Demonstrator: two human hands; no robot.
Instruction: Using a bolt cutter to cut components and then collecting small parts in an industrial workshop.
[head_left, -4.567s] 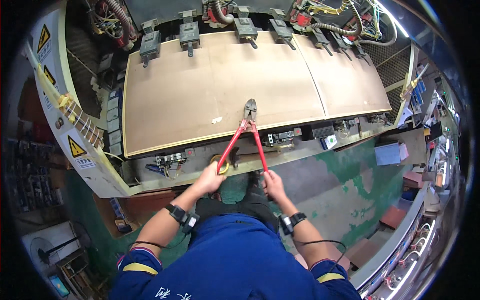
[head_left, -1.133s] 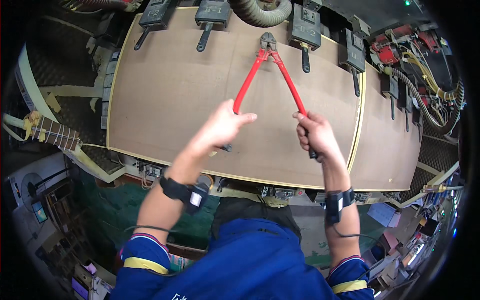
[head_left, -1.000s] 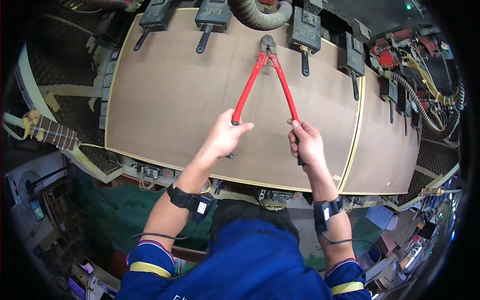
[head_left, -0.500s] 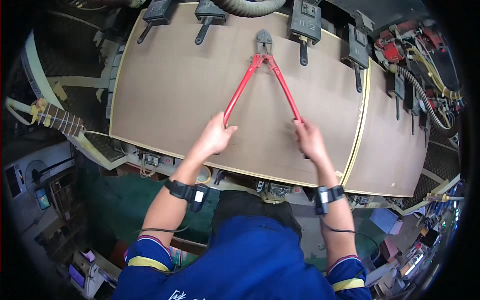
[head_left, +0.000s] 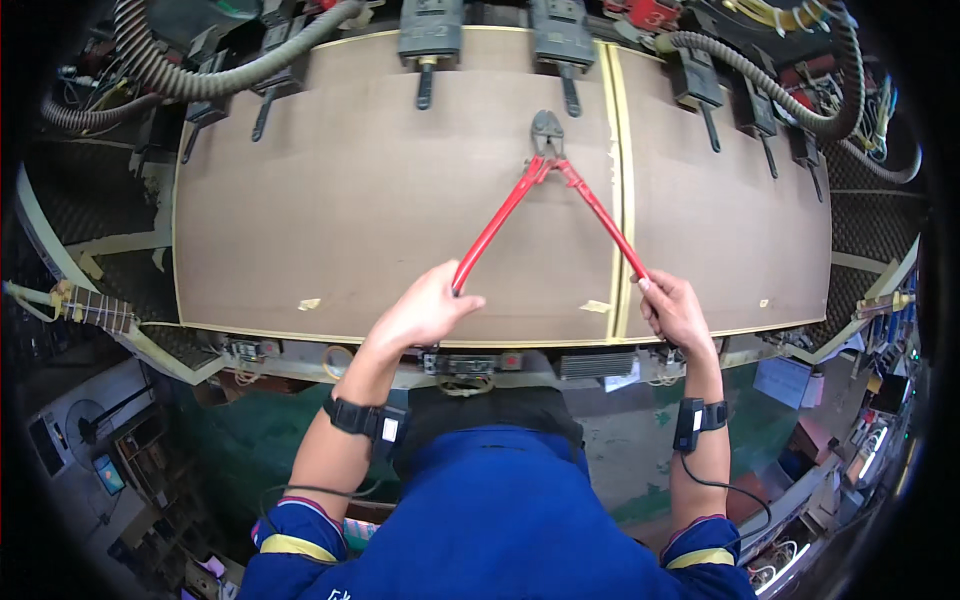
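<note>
Red bolt cutters [head_left: 541,170] form a V; left hand [head_left: 422,308] grips one handle [head_left: 490,233], right hand [head_left: 680,315] the other, fingers curled round both. Rounded grey head [head_left: 546,126] lies beyond the fingers, over smooth tan board [head_left: 370,200].

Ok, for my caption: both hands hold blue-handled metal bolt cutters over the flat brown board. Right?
Not blue: the head view shows red-handled metal bolt cutters. The left hand and right hand do hold them over the flat brown board.
</note>
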